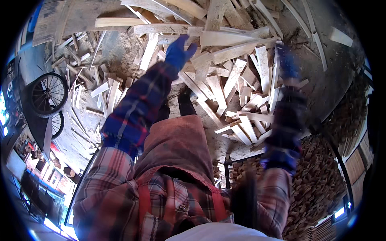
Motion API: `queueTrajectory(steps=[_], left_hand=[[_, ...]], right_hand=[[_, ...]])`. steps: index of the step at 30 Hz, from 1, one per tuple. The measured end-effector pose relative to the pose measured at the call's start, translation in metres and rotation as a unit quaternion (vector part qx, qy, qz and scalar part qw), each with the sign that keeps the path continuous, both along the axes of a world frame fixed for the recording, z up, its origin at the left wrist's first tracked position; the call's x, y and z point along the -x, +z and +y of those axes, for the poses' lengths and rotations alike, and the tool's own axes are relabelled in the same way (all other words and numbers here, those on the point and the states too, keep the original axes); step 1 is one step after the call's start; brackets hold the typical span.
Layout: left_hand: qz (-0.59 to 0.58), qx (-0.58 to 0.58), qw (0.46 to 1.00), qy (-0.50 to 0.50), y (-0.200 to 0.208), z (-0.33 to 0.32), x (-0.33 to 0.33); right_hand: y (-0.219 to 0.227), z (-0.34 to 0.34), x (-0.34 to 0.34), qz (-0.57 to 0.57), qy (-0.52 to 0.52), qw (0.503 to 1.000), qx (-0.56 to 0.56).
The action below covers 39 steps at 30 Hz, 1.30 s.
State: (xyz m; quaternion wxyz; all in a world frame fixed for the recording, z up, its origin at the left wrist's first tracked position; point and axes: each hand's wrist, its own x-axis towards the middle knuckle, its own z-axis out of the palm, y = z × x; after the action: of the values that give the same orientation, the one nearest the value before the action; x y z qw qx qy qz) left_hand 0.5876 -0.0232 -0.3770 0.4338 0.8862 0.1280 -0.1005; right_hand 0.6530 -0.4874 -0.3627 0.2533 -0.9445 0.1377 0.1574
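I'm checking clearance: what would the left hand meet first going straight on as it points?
Probably the pale wooden strip lying crosswise just beyond the left hand; depth is unclear, so the hand might pass above it.

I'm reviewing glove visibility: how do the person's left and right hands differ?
The left hand is fairly sharp; the right hand is blurred. The left hand's thumb stands apart from its fingers; the right hand's finger pose is unclear. The left hand looks brighter, the right hand darker. Both wear blue gloves.
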Motion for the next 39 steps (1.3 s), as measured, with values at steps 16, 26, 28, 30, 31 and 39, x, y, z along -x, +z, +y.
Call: queueTrajectory(steps=[16,26,28,30,31,39], left_hand=[[0.176,-0.072,0.959,-0.211,-0.063,-0.023,0.031],[0.32,0.185,0.916,-0.157,-0.12,-0.029,0.004],[0.24,0.171,0.943,-0.155,-0.089,-0.024,0.021],[0.313,0.316,0.883,-0.152,-0.066,-0.003,0.033],[0.309,0.33,0.884,-0.117,-0.054,0.01,0.041],[0.196,0.232,0.952,-0.035,0.05,0.115,0.202]], right_hand=[[-0.153,0.239,0.108,0.019,-0.451,0.723,-0.522],[-0.172,0.256,0.103,0.057,-0.466,0.598,-0.649],[-0.134,0.261,0.111,0.056,-0.446,0.557,-0.698],[-0.11,0.274,0.136,0.099,-0.429,0.566,-0.697],[-0.092,0.294,0.151,0.104,-0.431,0.569,-0.693],[0.058,0.415,0.302,0.202,-0.308,0.693,-0.62]])
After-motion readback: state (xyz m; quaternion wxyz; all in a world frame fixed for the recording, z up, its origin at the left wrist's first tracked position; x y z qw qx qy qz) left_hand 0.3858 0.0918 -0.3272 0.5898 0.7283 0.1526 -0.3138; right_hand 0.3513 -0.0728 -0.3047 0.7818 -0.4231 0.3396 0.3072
